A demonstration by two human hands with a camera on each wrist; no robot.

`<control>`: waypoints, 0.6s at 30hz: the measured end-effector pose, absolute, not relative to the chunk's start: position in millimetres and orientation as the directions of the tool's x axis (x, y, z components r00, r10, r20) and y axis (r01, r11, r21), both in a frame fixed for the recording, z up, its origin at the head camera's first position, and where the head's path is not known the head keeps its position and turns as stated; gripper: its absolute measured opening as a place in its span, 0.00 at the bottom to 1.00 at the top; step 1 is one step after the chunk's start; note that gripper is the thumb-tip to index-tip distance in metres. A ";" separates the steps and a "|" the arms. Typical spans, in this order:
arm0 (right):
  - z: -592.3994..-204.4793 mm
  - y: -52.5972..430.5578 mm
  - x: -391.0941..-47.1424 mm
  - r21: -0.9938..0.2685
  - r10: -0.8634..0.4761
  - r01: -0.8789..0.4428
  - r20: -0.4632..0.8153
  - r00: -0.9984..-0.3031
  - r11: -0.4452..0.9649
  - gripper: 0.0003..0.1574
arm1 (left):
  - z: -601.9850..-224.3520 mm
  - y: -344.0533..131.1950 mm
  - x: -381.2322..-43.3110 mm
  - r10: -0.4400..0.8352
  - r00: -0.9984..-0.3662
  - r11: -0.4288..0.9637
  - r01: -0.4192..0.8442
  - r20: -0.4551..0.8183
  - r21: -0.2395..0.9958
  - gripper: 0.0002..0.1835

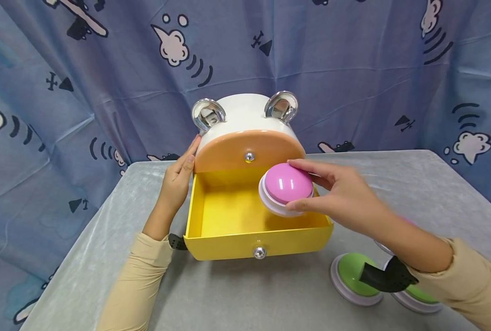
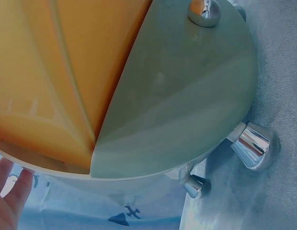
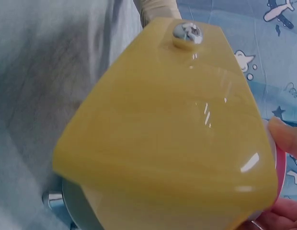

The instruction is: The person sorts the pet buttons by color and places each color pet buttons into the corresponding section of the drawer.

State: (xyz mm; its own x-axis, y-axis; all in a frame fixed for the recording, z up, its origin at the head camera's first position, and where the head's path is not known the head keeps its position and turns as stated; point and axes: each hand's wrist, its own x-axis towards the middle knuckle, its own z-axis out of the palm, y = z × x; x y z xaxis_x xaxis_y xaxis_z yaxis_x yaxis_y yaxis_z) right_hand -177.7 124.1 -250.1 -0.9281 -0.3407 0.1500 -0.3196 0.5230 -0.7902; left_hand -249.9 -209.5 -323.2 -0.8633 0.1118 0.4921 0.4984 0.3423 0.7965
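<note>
A toy-like chest with a white rounded body (image 1: 245, 109), an orange upper front (image 1: 224, 154) and silver ears has its yellow lower drawer (image 1: 245, 246) pulled out. My left hand (image 1: 179, 177) rests on the chest's left side, fingers fairly straight; its fingertips also show in the left wrist view. Over the right part of the drawer, my right hand (image 1: 332, 188) holds a round push button (image 1: 288, 184) with a glossy pink dome and white base, thumb and fingers on opposite edges. In the right wrist view, the drawer front (image 3: 167, 129) hides most of the button.
Two green-domed buttons, one nearer (image 1: 354, 276) and one partly under the right sleeve (image 1: 423, 294), stand on the grey cloth-covered table (image 1: 237, 299). Behind the right forearm another pink one is mostly hidden. A blue patterned curtain (image 1: 352, 92) hangs behind the table.
</note>
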 end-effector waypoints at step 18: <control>-256.2 79.4 -185.7 -0.847 -0.439 -0.349 0.157 -0.884 0.400 0.45 | -324.6 -210.3 -251.1 0.112 -0.865 0.346 0.495 0.489 0.797 0.24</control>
State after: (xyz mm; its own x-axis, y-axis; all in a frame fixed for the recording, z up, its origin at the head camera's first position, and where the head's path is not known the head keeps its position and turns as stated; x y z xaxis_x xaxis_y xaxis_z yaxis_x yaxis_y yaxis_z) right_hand -185.7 79.4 -256.2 -0.8845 -0.4392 0.1575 -0.3494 0.3998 -0.8474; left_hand -251.1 -210.3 -324.6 -0.8652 0.1121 0.4888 0.4952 0.3455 0.7971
